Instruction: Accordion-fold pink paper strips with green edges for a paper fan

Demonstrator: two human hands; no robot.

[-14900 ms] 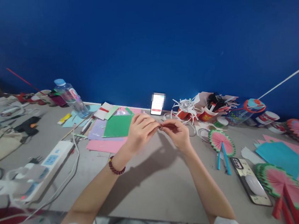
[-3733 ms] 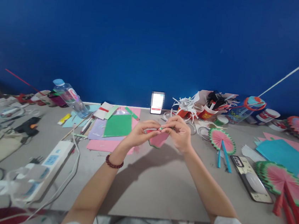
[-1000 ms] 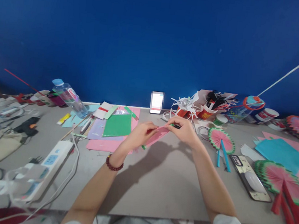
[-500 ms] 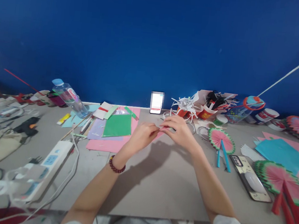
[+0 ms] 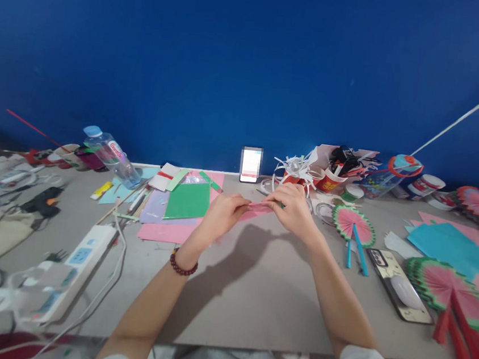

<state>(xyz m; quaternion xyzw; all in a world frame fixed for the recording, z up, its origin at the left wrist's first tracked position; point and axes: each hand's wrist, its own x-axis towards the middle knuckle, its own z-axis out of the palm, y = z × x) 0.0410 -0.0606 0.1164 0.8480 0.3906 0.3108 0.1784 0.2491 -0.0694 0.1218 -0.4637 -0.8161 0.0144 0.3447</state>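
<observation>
A narrow strip of pink paper [image 5: 257, 209] is stretched between my two hands, above the grey table. My left hand [image 5: 225, 215] pinches its left end between thumb and fingertips; a bead bracelet [image 5: 183, 263] circles that wrist. The right end is gripped by my right hand [image 5: 292, 205], with fingers bent over the paper and partly hiding it. Behind the hands a phone [image 5: 250, 164] stands upright against the blue wall. Left of my left hand lie a green paper pack [image 5: 188, 200] and a pink sheet [image 5: 161, 233].
A power strip [image 5: 78, 268] with cables and a tilted plastic bottle [image 5: 115, 158] are on the left. To the right are paper watermelon fans [image 5: 354, 225], a phone [image 5: 401, 288] with a mouse on it, and blue paper [image 5: 455, 248]. Cups [image 5: 331, 180] holding pens and paper shreds stand behind.
My hands have moved slightly apart, and more of the pink paper strip shows between them. My left hand has shifted a little left.
</observation>
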